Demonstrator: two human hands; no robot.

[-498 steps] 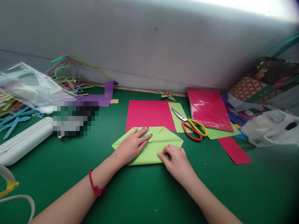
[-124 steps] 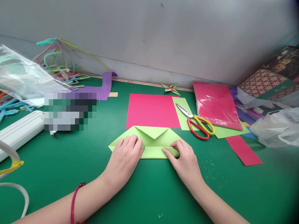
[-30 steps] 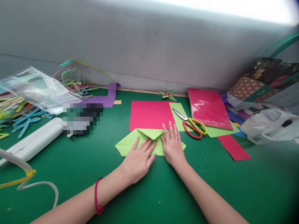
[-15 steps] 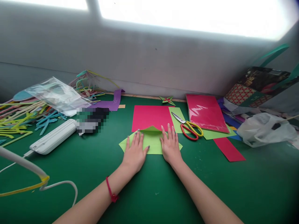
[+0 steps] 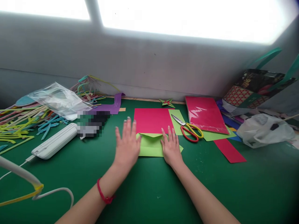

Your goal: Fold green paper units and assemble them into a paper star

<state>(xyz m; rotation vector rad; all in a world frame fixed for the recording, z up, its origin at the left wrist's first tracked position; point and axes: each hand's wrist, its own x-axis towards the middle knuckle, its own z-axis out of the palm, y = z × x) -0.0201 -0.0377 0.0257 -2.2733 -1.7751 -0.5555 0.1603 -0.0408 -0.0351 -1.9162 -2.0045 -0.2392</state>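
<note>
A folded sheet of light green paper [image 5: 151, 150] lies in front of me, its top flap raised a little in the middle. My right hand [image 5: 171, 146] rests flat on its right part, fingers spread and pointing away. Over its left end is my left hand [image 5: 127, 143], fingers stretched out and holding nothing; it covers the left corner, and whether it touches the paper I cannot tell. Just behind is a red sheet of paper [image 5: 150, 120]. Scissors [image 5: 188, 128] with one red and one yellow handle lie to the right, partly over another green sheet [image 5: 177, 113].
On the left are a white elongated device [image 5: 54, 141], a clear plastic bag [image 5: 60, 98] and many coloured strips [image 5: 28, 124]. A green and red paper star [image 5: 166, 102] lies near the wall. To the right are a red paper pack [image 5: 206, 114], a red strip [image 5: 230, 151] and a white plastic bag [image 5: 263, 130].
My left hand has lifted and shifted left over the paper's left end. My right hand stays on the right part. The raised flap's peak now dips downward in the middle.
</note>
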